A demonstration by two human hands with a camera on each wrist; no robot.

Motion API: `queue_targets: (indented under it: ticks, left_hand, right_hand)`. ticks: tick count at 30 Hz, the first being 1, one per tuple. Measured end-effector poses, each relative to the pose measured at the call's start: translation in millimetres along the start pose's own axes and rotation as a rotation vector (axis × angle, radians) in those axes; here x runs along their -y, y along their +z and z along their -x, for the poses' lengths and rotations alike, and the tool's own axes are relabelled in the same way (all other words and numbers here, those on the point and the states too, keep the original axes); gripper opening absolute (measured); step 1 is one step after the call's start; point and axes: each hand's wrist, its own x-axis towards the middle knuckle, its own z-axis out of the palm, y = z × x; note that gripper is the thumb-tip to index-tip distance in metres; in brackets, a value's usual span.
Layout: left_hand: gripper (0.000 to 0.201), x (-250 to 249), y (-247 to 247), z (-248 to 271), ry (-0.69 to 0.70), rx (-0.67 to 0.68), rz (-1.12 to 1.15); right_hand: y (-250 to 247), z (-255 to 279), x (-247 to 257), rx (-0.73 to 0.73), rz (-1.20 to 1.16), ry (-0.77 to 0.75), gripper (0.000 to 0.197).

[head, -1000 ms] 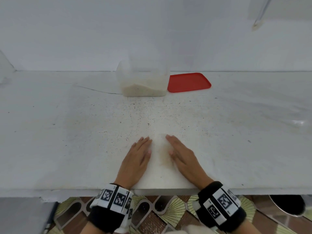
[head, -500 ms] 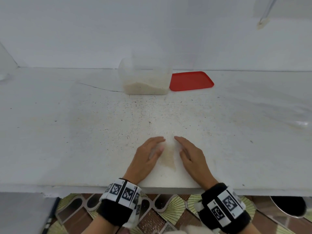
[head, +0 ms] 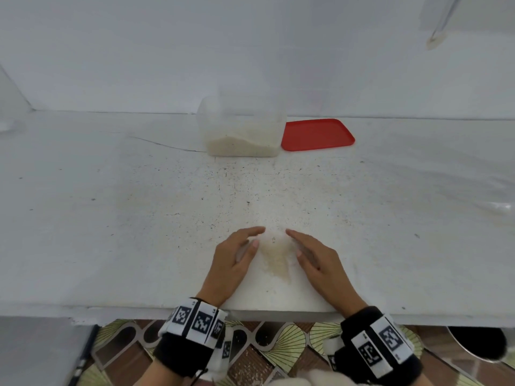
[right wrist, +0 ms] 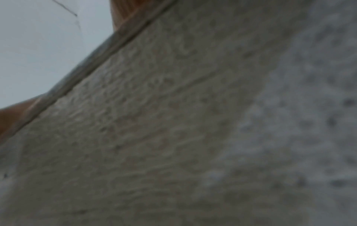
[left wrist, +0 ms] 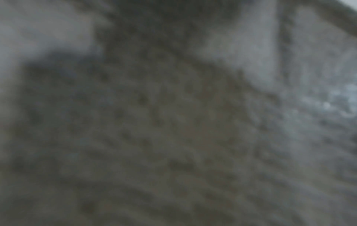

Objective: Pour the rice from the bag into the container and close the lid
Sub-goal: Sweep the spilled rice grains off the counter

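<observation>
Both hands, left (head: pixel 232 260) and right (head: pixel 320 261), fingers extended, flanking the faint clear rice bag (head: pixel 276 254); wrist views blurred.

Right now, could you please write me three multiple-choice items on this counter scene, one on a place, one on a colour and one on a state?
1. Where does the flat red plastic lid lie?
A. on top of the container
B. on the counter, just right of the clear plastic container
C. under the hands

2. What colour are the wristbands?
A. black with black-and-white markers
B. plain red
C. green

3. How is the clear bag of rice?
A. tipped over the container
B. lying on the white counter between the left hand and the right hand
C. hanging on the wall

Answers:
1 B: the head view shows the lid flat beside the container's right wall.
2 A: both bands are black with square markers.
3 B: the bag lies flat on the counter near its front edge, with one hand on each side.
</observation>
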Motion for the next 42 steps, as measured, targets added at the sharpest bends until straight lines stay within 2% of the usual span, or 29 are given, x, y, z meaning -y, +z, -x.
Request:
queue_targets:
  ticks: [3,6,10,13,14,16,18,20,23,27,33,36,42]
  left_hand:
    - [0.048,-1.4,2.2,0.1,-0.087,0.113,-0.047]
    - [0.054,0.2,4.2,1.8,-0.028,0.193,-0.104]
    - [0.039,-0.4,3.5,3.1,0.088,0.143,-0.079]
    - [0.044,0.8,1.4,0.9,0.067,0.072,-0.067]
    - [0.052,1.2,1.1,0.3,0.042,0.082,-0.089]
    - [0.068,1.6,1.0,-0.4,0.021,0.13,-0.127]
    - [0.069,1.6,1.0,-0.7,0.031,0.124,-0.091]
    - [0.066,0.3,-0.2,-1.4,0.008,0.091,-0.03]
    - [0.069,1.7,-3.3,-2.5,-0.042,0.146,-0.07]
    - [0.078,1.8,-3.4,-4.2,-0.033,0.23,-0.181]
    - [0.049,3.0,1.9,-5.0,0.007,0.15,-0.189]
    - [0.041,0.7,3.1,-4.3,0.025,0.119,-0.198]
    - [0.041,-1.4,3.0,-3.5,0.032,0.123,-0.163]
  right_hand:
    - [4.0,0.0,-1.8,0.102,0.15,-0.065,0.055]
    - [3.9,-0.7,-0.4,0.056,0.11,-0.08,0.055]
    - [1.9,1.4,1.5,-0.041,0.051,-0.103,0.045]
    - [0.0,1.0,3.5,-0.014,0.037,-0.065,0.041]
    - [-1.2,0.9,4.9,0.027,0.044,-0.038,0.05]
    - [-3.3,-0.1,7.6,0.14,0.068,0.012,0.08]
    - [-3.9,-1.6,8.6,0.226,0.111,0.019,0.1]
    - [-3.5,-3.0,6.5,0.263,0.141,0.003,0.104]
    - [-2.8,-4.7,3.5,0.232,0.135,-0.005,0.096]
    - [-1.4,-5.6,2.7,0.188,0.125,-0.025,0.087]
    - [1.9,-6.4,0.7,0.125,0.117,-0.016,0.074]
    - [3.0,-6.2,1.2,0.102,0.115,-0.03,0.069]
    - [2.8,-5.8,3.6,0.071,0.149,-0.05,0.05]
